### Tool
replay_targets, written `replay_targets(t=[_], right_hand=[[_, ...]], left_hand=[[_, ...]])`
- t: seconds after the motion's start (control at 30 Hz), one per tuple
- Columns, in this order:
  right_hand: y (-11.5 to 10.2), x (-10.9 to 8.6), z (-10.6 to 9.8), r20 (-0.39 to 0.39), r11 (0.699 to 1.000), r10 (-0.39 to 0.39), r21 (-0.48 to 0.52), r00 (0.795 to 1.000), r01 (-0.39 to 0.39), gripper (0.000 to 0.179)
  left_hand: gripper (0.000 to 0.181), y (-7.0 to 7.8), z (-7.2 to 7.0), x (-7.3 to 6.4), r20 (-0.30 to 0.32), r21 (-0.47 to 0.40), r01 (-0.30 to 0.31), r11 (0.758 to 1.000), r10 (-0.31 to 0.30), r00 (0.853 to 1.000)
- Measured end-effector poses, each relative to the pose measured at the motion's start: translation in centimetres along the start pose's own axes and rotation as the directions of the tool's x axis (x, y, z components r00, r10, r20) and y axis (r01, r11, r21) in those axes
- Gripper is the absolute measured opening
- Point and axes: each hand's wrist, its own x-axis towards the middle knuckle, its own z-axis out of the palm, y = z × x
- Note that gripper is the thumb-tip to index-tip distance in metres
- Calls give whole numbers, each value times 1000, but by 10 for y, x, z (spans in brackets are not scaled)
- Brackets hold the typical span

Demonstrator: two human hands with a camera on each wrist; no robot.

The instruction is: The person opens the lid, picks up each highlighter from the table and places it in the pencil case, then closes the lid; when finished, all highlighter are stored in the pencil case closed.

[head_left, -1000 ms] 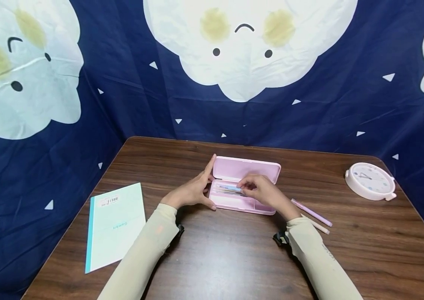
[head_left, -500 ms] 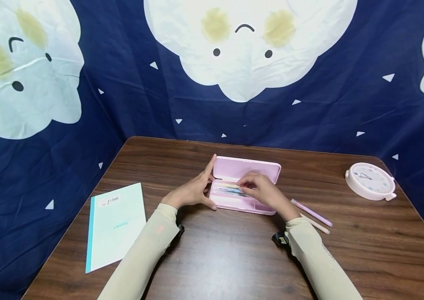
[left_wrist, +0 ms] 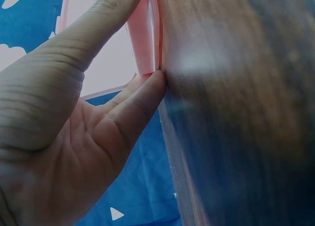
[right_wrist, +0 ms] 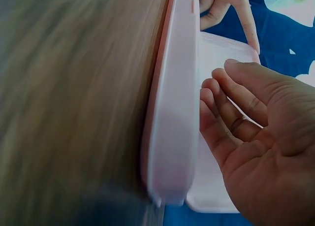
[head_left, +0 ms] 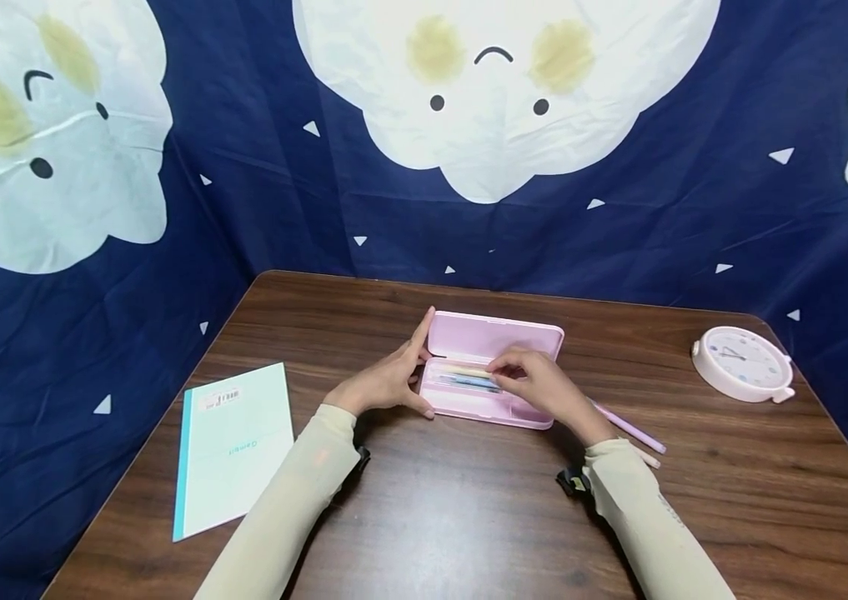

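An opened pink pencil case [head_left: 469,403] lies on the wooden table, with its lid [head_left: 494,335] tipped back. Several slim pens [head_left: 469,379], among them blue and yellowish ones, lie in its rear compartment. My left hand [head_left: 386,379] spans the left end, thumb at the near corner and index finger stretched along the lid's edge. My right hand [head_left: 536,383] hovers over the case's right part, fingertips at the pens' right ends. In the right wrist view its fingers [right_wrist: 229,110] are loosely bent, thumb near the index fingertip, and nothing shows between them.
A purple pen [head_left: 634,429] and a cream pen [head_left: 649,458] lie right of the case, partly behind the right forearm. A pale green notebook [head_left: 236,450] is at left. A round pink-white clock [head_left: 742,364] lies at far right. Blue cloth hangs behind the table.
My right hand has shifted slightly right along the case. More of the blue and yellowish pens shows in the rear compartment than a second ago. My left hand stays at the case's left end.
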Motion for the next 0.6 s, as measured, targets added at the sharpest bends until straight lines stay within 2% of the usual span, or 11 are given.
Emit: replay_targets(t=[0.2,0.5,0.6], right_hand=[[11,-23,-18,-61,999,3,-48,998,-6,13],[29,-71,-56,-116,990,32,-132,993,-48,13],[36,-83,-63,-132,989,11,-146,991,-31,14]], left_hand=[[159,-2,0,-2,1,-12,10,1000,-10,1000],[159,-1,-1,1,1,-3,3,1000,-3,1000],[159,-2,-1,2,5,-2,5,1000,-5,1000]])
